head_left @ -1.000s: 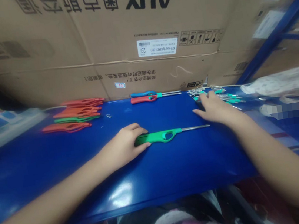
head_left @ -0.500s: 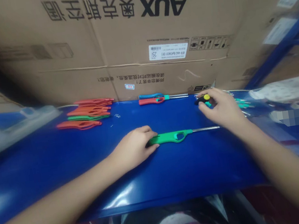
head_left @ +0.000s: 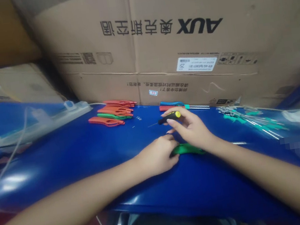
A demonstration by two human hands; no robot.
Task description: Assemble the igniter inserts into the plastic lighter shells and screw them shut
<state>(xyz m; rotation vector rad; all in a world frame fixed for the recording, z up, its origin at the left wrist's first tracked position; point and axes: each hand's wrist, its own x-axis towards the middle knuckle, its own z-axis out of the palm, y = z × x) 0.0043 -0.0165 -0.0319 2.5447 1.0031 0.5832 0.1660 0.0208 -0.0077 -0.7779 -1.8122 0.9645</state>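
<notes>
A green long-necked lighter (head_left: 187, 149) lies on the blue table (head_left: 88, 151), mostly hidden under my hands. My left hand (head_left: 156, 156) is closed on the lighter's handle end and presses it to the table. My right hand (head_left: 190, 127) hovers just above the lighter and pinches a small screwdriver (head_left: 169, 117) with a black and yellow handle. The screwdriver's thin shaft points left, above the table.
Several orange handle shells and one green one (head_left: 112, 114) lie at the back left. A blue and a red lighter (head_left: 173, 105) rest against the big cardboard box (head_left: 185, 47). A pile of green-tipped metal tubes (head_left: 248, 118) sits at the right. A clear plastic bag (head_left: 38, 119) lies at the left.
My right hand picked up the screwdriver from the pile at the right and carried it left, over the green lighter. My left hand stayed on the lighter. The camera swung to the left.
</notes>
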